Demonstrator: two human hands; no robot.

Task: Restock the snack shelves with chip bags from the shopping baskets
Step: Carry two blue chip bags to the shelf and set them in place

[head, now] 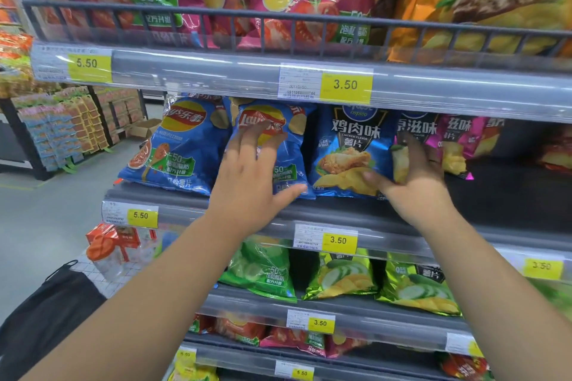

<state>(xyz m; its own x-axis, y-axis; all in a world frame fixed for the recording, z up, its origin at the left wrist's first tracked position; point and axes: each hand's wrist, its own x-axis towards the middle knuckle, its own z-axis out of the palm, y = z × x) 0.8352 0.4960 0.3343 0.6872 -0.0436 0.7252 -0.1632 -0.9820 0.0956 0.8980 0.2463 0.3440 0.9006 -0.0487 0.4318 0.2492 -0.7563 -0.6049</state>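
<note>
**Both grips on mid-shelf bags, facing up the row**

Left grip (247, 170), centre of frame: fingers straight and spread, palm flat on the front of the blue Lay's bag (288, 164). It holds nothing. Likely it presses the bag back so it stands upright and in line.

Right grip (418, 173), right of centre: fingers curl round the lower left edge of the dark bag (416, 128), pinching it, and the thumb lies on the lower right corner of the chicken-flavour bag (346, 148). It probably seats the dark bag just beside the chicken one. How deep the hold goes is hidden behind the hand.

All three bags stand on the middle shelf (495, 192), leaning back with labels out. A second Lay's bag (182, 145) touches the first on its left, tilted. Pink bags (461, 133) sit further right. Beyond them the shelf is dark and bare, so that is probably where stock goes next.

A 3.50 price tag (338, 240) sits on the rail below the chicken bag. Green bags (263, 269) fill the shelf beneath.

No shopping basket can be made out.
</note>
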